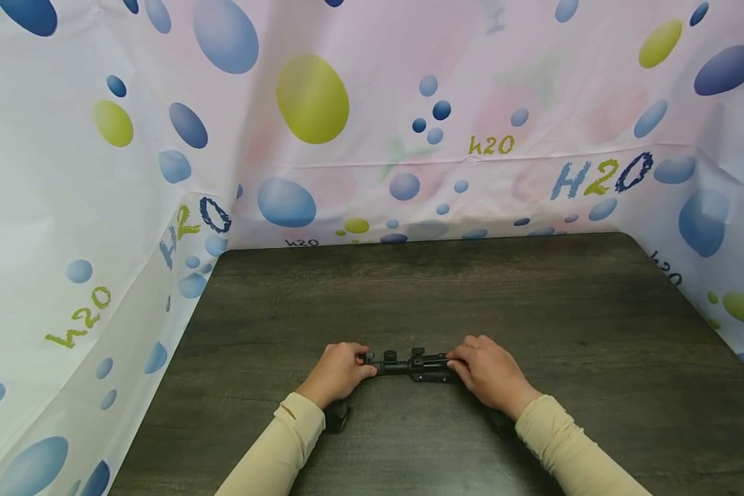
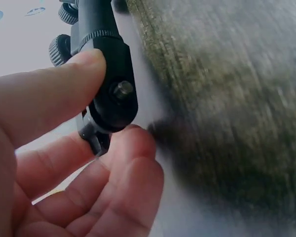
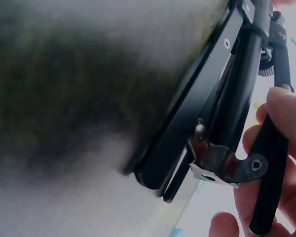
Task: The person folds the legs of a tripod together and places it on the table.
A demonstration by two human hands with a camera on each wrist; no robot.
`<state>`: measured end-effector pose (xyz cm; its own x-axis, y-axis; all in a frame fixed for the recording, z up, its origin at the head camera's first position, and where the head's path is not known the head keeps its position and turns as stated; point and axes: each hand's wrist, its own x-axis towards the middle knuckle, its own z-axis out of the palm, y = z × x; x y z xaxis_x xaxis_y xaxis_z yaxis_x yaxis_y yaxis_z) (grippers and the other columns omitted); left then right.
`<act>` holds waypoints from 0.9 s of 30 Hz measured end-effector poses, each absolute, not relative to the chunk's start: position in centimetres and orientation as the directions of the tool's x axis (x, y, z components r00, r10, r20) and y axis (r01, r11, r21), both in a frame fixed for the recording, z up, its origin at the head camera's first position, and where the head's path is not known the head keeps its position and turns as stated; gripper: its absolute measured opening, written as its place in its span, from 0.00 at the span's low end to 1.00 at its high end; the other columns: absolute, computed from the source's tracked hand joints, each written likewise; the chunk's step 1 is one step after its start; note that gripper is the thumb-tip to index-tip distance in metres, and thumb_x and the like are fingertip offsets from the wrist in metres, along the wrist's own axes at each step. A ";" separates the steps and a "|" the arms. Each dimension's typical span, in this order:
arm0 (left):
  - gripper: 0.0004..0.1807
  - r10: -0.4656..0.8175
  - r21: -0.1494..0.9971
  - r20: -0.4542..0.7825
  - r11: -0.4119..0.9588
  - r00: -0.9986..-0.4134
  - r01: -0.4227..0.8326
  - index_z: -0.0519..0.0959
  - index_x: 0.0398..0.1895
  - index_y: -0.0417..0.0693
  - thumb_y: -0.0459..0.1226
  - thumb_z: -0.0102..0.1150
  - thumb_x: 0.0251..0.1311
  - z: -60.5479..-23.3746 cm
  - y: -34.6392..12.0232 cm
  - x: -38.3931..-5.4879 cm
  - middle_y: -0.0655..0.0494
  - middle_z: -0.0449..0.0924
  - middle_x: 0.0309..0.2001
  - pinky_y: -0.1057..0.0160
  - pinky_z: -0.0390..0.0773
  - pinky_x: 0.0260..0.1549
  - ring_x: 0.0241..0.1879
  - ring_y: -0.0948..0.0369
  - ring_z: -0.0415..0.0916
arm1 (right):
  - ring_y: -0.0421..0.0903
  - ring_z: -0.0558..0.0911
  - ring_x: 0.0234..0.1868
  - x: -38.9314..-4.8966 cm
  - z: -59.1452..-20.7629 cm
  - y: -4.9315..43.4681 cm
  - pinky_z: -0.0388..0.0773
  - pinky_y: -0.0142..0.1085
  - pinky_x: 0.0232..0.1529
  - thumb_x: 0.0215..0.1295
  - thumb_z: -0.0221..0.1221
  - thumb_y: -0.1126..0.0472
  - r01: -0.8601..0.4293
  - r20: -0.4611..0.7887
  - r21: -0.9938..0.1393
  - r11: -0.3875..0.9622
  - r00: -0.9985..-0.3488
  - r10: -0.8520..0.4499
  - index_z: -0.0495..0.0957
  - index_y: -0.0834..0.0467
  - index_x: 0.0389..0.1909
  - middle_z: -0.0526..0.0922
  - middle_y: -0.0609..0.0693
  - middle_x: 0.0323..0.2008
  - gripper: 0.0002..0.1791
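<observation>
A small black tripod (image 1: 399, 367) lies crosswise between the two hands, low over the dark table. My left hand (image 1: 337, 375) pinches its head end. In the left wrist view the thumb presses the black tilt head (image 2: 116, 64), beside a metal screw stud (image 2: 122, 89), with ridged knobs (image 2: 60, 50) along one side. At the leg end, my right hand (image 1: 490, 372) holds one slim leg (image 3: 270, 173) between thumb and fingers. A metal bracket (image 3: 214, 160) joins that leg to the central tube (image 3: 239, 94). Another, broader leg (image 3: 192, 108) lies alongside the tube.
The dark wood-grain table (image 1: 421, 296) extends around both hands. A white sheet (image 1: 372, 172) printed with blue and green bubbles and "H2O" lettering stands along its back and sides. A black wrist camera (image 1: 337, 417) shows under the left wrist.
</observation>
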<state>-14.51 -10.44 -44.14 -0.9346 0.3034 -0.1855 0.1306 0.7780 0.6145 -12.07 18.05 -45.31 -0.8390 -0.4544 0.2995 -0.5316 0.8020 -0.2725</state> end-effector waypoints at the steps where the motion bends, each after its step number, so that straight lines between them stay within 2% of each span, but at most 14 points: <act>1: 0.22 0.304 0.612 -0.181 0.779 -0.935 0.135 0.82 0.55 0.35 0.37 0.71 0.60 -44.1 -10.4 -14.5 0.51 0.85 0.39 0.54 0.82 0.42 0.41 0.56 0.82 | 0.43 0.75 0.30 -12.0 -45.3 18.0 0.76 0.39 0.32 0.62 0.69 0.62 -0.525 0.292 -0.280 0.804 -0.844 -0.449 0.87 0.57 0.36 0.77 0.43 0.28 0.04; 4: 0.22 0.304 0.594 -0.177 0.791 -0.936 0.144 0.81 0.55 0.35 0.38 0.71 0.60 -44.1 -10.3 -14.4 0.56 0.83 0.34 0.55 0.81 0.39 0.35 0.60 0.79 | 0.45 0.78 0.33 -11.9 -45.3 18.1 0.78 0.42 0.36 0.63 0.69 0.61 -0.512 0.277 -0.294 0.807 -0.854 -0.441 0.87 0.56 0.38 0.80 0.44 0.31 0.05; 8: 0.22 0.296 0.558 -0.168 0.815 -0.940 0.157 0.82 0.54 0.36 0.38 0.71 0.59 -44.0 -10.3 -14.3 0.56 0.83 0.33 0.53 0.80 0.38 0.35 0.57 0.79 | 0.48 0.81 0.38 -12.1 -45.2 18.6 0.80 0.46 0.41 0.62 0.69 0.58 -0.491 0.244 -0.315 0.812 -0.869 -0.431 0.86 0.57 0.41 0.83 0.47 0.36 0.09; 11: 0.22 0.284 0.549 -0.169 0.822 -0.944 0.149 0.82 0.54 0.37 0.39 0.72 0.59 -43.9 -10.5 -14.3 0.51 0.85 0.36 0.51 0.81 0.40 0.40 0.52 0.81 | 0.49 0.82 0.40 -12.3 -45.1 19.0 0.80 0.49 0.43 0.62 0.70 0.56 -0.478 0.230 -0.336 0.812 -0.877 -0.421 0.86 0.57 0.43 0.84 0.48 0.38 0.12; 15: 0.22 0.267 0.560 -0.178 0.819 -0.947 0.125 0.82 0.54 0.37 0.40 0.71 0.60 -43.6 -10.8 -14.3 0.48 0.85 0.40 0.51 0.82 0.40 0.43 0.50 0.81 | 0.49 0.82 0.40 -12.4 -44.6 19.7 0.81 0.48 0.41 0.63 0.69 0.56 -0.468 0.237 -0.351 0.811 -0.882 -0.407 0.86 0.58 0.43 0.83 0.48 0.37 0.12; 19: 0.20 0.247 0.523 -0.132 0.840 -0.960 0.144 0.83 0.53 0.39 0.42 0.69 0.62 -42.9 -11.3 -14.2 0.47 0.85 0.42 0.49 0.82 0.40 0.41 0.50 0.82 | 0.50 0.82 0.39 -12.3 -43.9 20.5 0.81 0.48 0.40 0.63 0.69 0.56 -0.459 0.259 -0.338 0.822 -0.885 -0.387 0.85 0.58 0.42 0.83 0.49 0.38 0.11; 22: 0.19 0.221 0.480 -0.070 0.862 -0.973 0.162 0.84 0.52 0.41 0.44 0.67 0.64 -42.4 -11.7 -14.3 0.46 0.85 0.45 0.49 0.82 0.38 0.37 0.51 0.83 | 0.53 0.83 0.41 -12.3 -43.4 21.1 0.81 0.50 0.41 0.62 0.69 0.56 -0.465 0.295 -0.299 0.834 -0.876 -0.382 0.85 0.58 0.40 0.84 0.52 0.40 0.11; 27: 0.19 0.186 0.432 0.033 0.883 -0.982 0.182 0.84 0.54 0.42 0.44 0.65 0.66 -41.9 -12.2 -14.3 0.44 0.83 0.52 0.45 0.79 0.47 0.48 0.46 0.81 | 0.57 0.83 0.45 -12.4 -42.8 22.1 0.80 0.54 0.43 0.61 0.70 0.56 -0.464 0.345 -0.244 0.852 -0.862 -0.371 0.85 0.62 0.42 0.84 0.58 0.44 0.14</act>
